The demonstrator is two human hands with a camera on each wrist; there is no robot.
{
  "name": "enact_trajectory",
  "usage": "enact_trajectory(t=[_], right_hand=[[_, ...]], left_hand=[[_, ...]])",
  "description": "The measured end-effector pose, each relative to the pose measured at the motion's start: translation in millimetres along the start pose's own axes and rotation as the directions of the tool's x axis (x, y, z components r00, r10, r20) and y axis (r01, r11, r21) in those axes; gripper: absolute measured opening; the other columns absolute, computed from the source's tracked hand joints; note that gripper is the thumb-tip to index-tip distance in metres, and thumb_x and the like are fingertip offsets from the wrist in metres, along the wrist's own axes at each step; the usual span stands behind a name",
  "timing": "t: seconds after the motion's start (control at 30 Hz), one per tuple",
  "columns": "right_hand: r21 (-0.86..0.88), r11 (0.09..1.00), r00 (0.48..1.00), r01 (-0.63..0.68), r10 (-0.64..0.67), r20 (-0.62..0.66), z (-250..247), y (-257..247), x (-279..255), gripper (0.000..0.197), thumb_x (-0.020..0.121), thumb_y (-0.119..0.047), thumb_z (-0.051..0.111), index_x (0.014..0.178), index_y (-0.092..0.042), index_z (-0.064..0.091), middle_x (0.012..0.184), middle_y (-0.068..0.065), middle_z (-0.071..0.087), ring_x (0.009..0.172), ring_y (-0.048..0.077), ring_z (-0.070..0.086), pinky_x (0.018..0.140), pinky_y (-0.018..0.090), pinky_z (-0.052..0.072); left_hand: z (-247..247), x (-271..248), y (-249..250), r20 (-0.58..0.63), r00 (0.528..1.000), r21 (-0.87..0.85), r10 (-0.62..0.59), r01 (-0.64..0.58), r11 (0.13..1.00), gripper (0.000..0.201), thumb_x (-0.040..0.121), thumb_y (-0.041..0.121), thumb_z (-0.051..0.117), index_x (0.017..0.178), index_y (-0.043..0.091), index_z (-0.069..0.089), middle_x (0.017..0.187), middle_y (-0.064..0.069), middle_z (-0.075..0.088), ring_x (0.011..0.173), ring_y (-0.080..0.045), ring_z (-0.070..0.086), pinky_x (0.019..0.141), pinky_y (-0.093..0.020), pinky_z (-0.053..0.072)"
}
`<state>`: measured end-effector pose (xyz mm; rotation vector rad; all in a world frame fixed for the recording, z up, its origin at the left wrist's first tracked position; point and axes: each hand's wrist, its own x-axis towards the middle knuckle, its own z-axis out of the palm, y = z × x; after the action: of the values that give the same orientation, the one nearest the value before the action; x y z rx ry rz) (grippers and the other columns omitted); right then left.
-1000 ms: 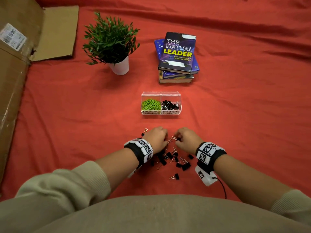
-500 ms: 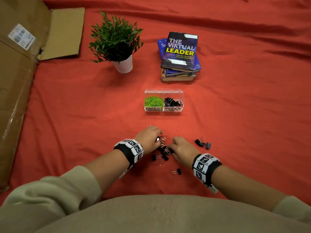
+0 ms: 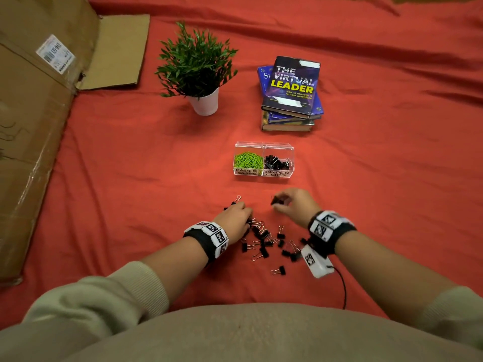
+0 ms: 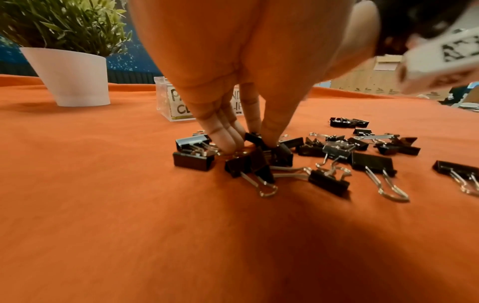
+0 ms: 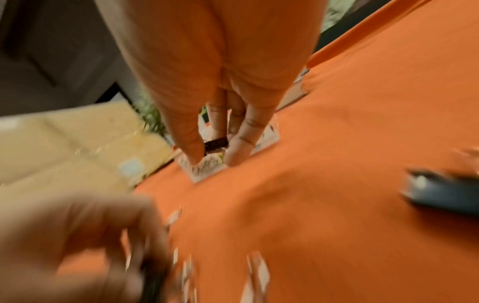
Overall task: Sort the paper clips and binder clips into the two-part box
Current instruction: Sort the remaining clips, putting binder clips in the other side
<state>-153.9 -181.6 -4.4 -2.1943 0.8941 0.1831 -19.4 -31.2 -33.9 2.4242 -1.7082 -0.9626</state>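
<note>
The clear two-part box (image 3: pixel 263 147) stands mid-cloth, with green paper clips (image 3: pixel 247 160) in its left part and black binder clips (image 3: pixel 277 163) in its right part. A loose pile of black binder clips (image 3: pixel 262 237) lies between my wrists. My left hand (image 3: pixel 244 220) reaches down into the pile's left end; in the left wrist view its thumb and fingers (image 4: pixel 228 137) pinch a binder clip (image 4: pixel 255 138). My right hand (image 3: pixel 277 202) is raised off the cloth between pile and box, and pinches one black binder clip (image 5: pixel 216 144) between thumb and finger.
A potted plant (image 3: pixel 198 71) in a white pot and a stack of books (image 3: pixel 290 95) stand behind the box. Flattened cardboard (image 3: pixel 34 121) covers the left edge. Red cloth (image 3: pixel 392 178) spreads out to the right of the box.
My right hand has lifted out of the pile and moved forward toward the box with a binder clip. My left hand has stayed at the pile's left end.
</note>
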Motion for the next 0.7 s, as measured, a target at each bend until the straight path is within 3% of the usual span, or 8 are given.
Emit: enact_trajectory(t=[0.1, 0.2, 0.27, 0.33, 0.4, 0.53, 0.63, 0.7], right_hand=[[0.046, 0.999, 0.994, -0.025, 0.030, -0.106, -34, -15, 35, 0.028, 0.083, -0.024, 0.070, 0.107, -0.011, 0.068, 0.099, 0.005, 0.070, 0.084, 0.015, 0.062, 0.067, 0.021, 0.045], [-0.111, 0.993, 0.990, -0.027, 0.012, -0.142, -53, -24, 67, 0.026, 0.082, -0.022, 0.067, 0.103, -0.007, 0.070, 0.099, 0.014, 0.071, 0.091, 0.026, 0.065, 0.073, 0.028, 0.047], [-0.219, 0.975, 0.993, -0.035, 0.008, -0.120, -55, -27, 80, 0.024, 0.083, -0.022, 0.065, 0.100, -0.006, 0.070, 0.099, 0.017, 0.070, 0.091, 0.029, 0.063, 0.071, 0.028, 0.044], [-0.281, 0.959, 0.996, -0.023, -0.004, -0.094, -55, -25, 87, 0.032, 0.084, -0.025, 0.065, 0.109, -0.004, 0.067, 0.109, 0.018, 0.067, 0.100, 0.032, 0.061, 0.081, 0.031, 0.046], [-0.260, 0.965, 0.994, -0.020, -0.009, -0.110, -57, -20, 85, 0.039, 0.085, -0.026, 0.064, 0.118, -0.006, 0.062, 0.118, 0.018, 0.062, 0.108, 0.032, 0.058, 0.090, 0.034, 0.045], [-0.143, 0.989, 0.981, -0.033, 0.005, -0.196, -66, 0, 56, 0.028, 0.084, -0.017, 0.060, 0.110, -0.010, 0.063, 0.108, 0.014, 0.062, 0.100, 0.029, 0.059, 0.084, 0.031, 0.043], [-0.243, 0.962, 0.992, -0.121, 0.126, 0.006, -65, 24, 17, 0.030, 0.084, -0.016, 0.059, 0.114, -0.015, 0.060, 0.111, 0.009, 0.063, 0.101, 0.025, 0.059, 0.086, 0.032, 0.046], [-0.345, 0.925, 0.963, -0.160, 0.223, 0.150, -57, 42, -11, 0.039, 0.084, -0.022, 0.062, 0.122, -0.019, 0.054, 0.118, 0.008, 0.058, 0.104, 0.023, 0.057, 0.088, 0.033, 0.047]], left_hand=[[1, 4, 1, 0.000, 1.000, -0.060, -0.023, 0.023, 0.998, 0.021, 0.086, 0.016, 0.056, 0.105, 0.008, 0.053, 0.113, -0.011, 0.046, 0.103, -0.033, 0.055, 0.088, -0.043, 0.048], [3, 8, 2, -0.008, 0.999, -0.147, -0.043, 0.041, 0.988, 0.012, 0.084, 0.012, 0.055, 0.096, 0.009, 0.055, 0.109, -0.011, 0.046, 0.091, -0.032, 0.058, 0.085, -0.043, 0.049], [3, 10, 3, -0.010, 0.999, -0.151, -0.043, 0.041, 0.988, 0.010, 0.085, 0.011, 0.054, 0.095, 0.008, 0.056, 0.109, -0.011, 0.048, 0.093, -0.032, 0.058, 0.086, -0.041, 0.049], [3, 13, 5, -0.010, 0.999, -0.138, -0.032, 0.031, 0.990, 0.010, 0.086, 0.011, 0.055, 0.094, 0.007, 0.057, 0.109, -0.011, 0.051, 0.097, -0.032, 0.058, 0.088, -0.041, 0.048], [2, 14, 6, -0.003, 1.000, -0.111, -0.026, 0.025, 0.993, 0.011, 0.085, 0.012, 0.055, 0.095, 0.008, 0.056, 0.107, -0.010, 0.053, 0.099, -0.032, 0.058, 0.087, -0.042, 0.048], [0, 15, 10, 0.002, 1.000, -0.011, 0.007, -0.007, 1.000, 0.022, 0.084, 0.010, 0.049, 0.106, 0.011, 0.054, 0.113, -0.009, 0.054, 0.101, -0.032, 0.059, 0.081, -0.041, 0.050], [-2, 15, 14, 0.011, 0.999, 0.079, 0.043, -0.044, 0.996, 0.026, 0.087, 0.011, 0.048, 0.113, 0.009, 0.052, 0.117, -0.009, 0.051, 0.103, -0.033, 0.058, 0.080, -0.041, 0.048], [-3, 16, 16, 0.022, 0.998, 0.117, 0.053, -0.055, 0.992, 0.023, 0.089, 0.012, 0.048, 0.112, 0.007, 0.051, 0.115, -0.010, 0.049, 0.101, -0.032, 0.058, 0.078, -0.041, 0.047]])
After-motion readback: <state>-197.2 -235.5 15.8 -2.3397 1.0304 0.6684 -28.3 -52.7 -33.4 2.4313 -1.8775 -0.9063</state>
